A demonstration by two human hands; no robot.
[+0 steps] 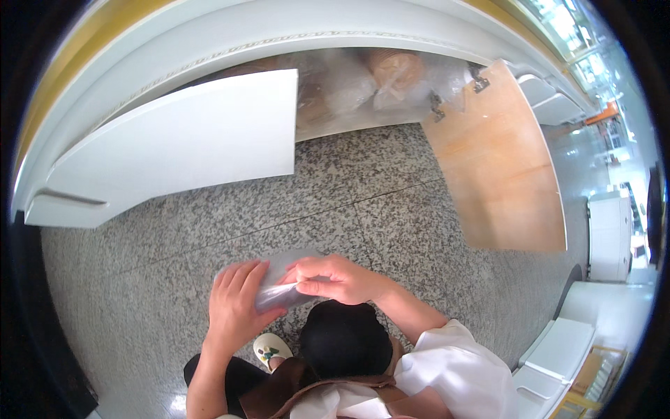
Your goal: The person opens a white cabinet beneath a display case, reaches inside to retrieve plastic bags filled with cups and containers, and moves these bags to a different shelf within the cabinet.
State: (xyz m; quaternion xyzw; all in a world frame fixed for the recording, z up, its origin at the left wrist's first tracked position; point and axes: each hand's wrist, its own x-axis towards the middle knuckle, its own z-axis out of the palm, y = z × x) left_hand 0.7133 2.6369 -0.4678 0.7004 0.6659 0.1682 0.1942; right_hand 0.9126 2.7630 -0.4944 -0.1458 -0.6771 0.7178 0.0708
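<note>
A clear plastic bag (275, 297) with a smooth greyish look is held low over the floor, in front of my knees. My left hand (235, 296) grips its left side, with the thumb along the near edge and the fingers over the far side. Between thumb and forefinger, my right hand (335, 280) pinches a fold of the plastic, pulled into a shiny crease. What the bag contains, if anything, cannot be made out.
Ahead, a low cabinet holds several plastic-wrapped things (348, 86), one of them brown and ribbed (395, 70). Its white left door (193, 136) and wood-faced right door (497, 162) stand open over the speckled stone floor (335, 204). White cabinets (560, 348) stand at right.
</note>
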